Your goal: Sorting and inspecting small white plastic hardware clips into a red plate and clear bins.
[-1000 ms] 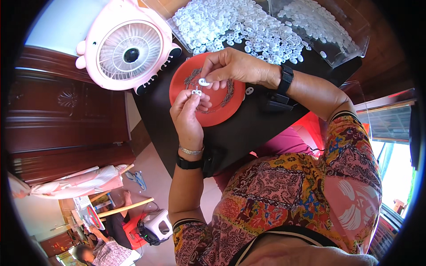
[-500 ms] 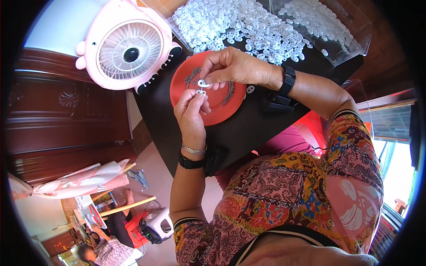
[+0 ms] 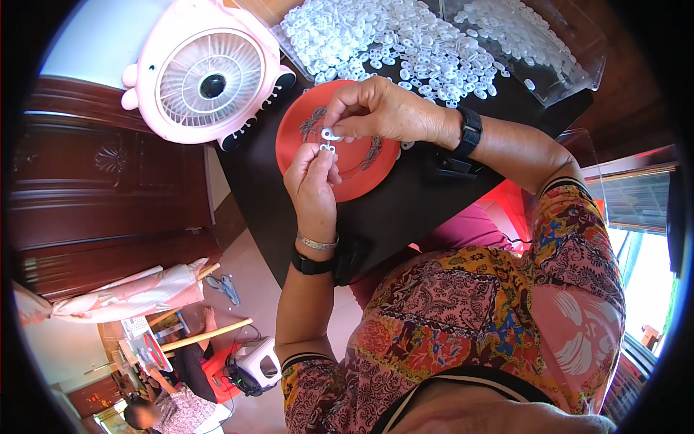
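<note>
Left hand (image 3: 312, 186): raised from the near side, fingers pinched on the lower end of a small white piece (image 3: 329, 137); silver bangle (image 3: 316, 244) and black wristband (image 3: 312, 265) on the wrist.

Right hand (image 3: 383, 112): reaching in from the right, thumb and forefinger pinched on the upper end of the same piece; black watch (image 3: 470, 132) on the wrist. Fingertips of both hands meet at the piece, which hangs between them, just above the plate.

Plate (image 3: 361, 168): round, orange-red, dark motifs on its face, lying on the table directly under the hands. No loose parts can be made out on it.

Table (image 3: 390, 217): black top, carrying the plate, the fan and the trays.

Near tray (image 3: 283, 43): clear, shallow, on the far side of the plate, heaped with white parts (image 3: 376, 36) of like kind; a few lie spilled on the table beside the right wrist.

Far tray (image 3: 578, 65): clear, to the far right, holding a thinner layer of the same white parts.

Fan (image 3: 206, 72): pink, round grille, animal-shaped housing, at the table's far left edge, just beside the plate.

Cabinet (image 3: 94, 195): dark carved wood, left of the table.
</note>
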Tool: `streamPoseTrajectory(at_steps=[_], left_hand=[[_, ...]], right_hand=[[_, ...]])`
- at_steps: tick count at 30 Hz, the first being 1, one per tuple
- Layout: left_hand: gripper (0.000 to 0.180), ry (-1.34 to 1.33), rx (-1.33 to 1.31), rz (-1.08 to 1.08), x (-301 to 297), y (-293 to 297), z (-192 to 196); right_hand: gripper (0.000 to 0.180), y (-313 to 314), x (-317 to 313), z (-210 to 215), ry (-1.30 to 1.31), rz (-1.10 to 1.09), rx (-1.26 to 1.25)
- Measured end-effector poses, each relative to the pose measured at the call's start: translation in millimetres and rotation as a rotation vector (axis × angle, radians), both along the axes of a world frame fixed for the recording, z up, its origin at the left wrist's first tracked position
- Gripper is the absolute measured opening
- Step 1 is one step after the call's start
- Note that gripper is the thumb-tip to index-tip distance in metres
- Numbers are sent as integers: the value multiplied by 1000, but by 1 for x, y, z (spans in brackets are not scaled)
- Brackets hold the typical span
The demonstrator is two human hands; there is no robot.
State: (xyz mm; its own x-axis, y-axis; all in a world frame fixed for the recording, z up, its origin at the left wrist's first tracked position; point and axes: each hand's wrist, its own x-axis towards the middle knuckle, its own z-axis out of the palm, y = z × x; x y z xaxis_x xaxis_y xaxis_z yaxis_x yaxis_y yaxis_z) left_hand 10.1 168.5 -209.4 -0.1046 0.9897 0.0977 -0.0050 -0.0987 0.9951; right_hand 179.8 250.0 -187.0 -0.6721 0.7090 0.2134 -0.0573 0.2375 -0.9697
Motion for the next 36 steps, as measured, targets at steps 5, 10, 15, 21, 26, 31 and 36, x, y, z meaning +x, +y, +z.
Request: streamPoseTrajectory(at_steps=[5,10,15,21,26,31,36], left_hand=[[17,20,5,21,2,-1,2],[18,16,5,15,3,-2,4],[18,-5,6,18,2,-1,3],[18,-11,13,9,2,-2,3],[15,-39,12,2,2,-3,4],[15,-30,15,-2,1,-3,5],[14,-35,13,-6,2,-2,5]], right_hand=[[12,1,-1,0,-1,21,-32],[12,3,0,-3,20,29,-78],[14,6,0,-7,44,36,-117],[13,3,0,-3,34,19,-126],[12,1,0,-3,73,10,-92],[11,2,1,-1,57,-5,-109],[12,0,-1,-2,87,-3,-100]])
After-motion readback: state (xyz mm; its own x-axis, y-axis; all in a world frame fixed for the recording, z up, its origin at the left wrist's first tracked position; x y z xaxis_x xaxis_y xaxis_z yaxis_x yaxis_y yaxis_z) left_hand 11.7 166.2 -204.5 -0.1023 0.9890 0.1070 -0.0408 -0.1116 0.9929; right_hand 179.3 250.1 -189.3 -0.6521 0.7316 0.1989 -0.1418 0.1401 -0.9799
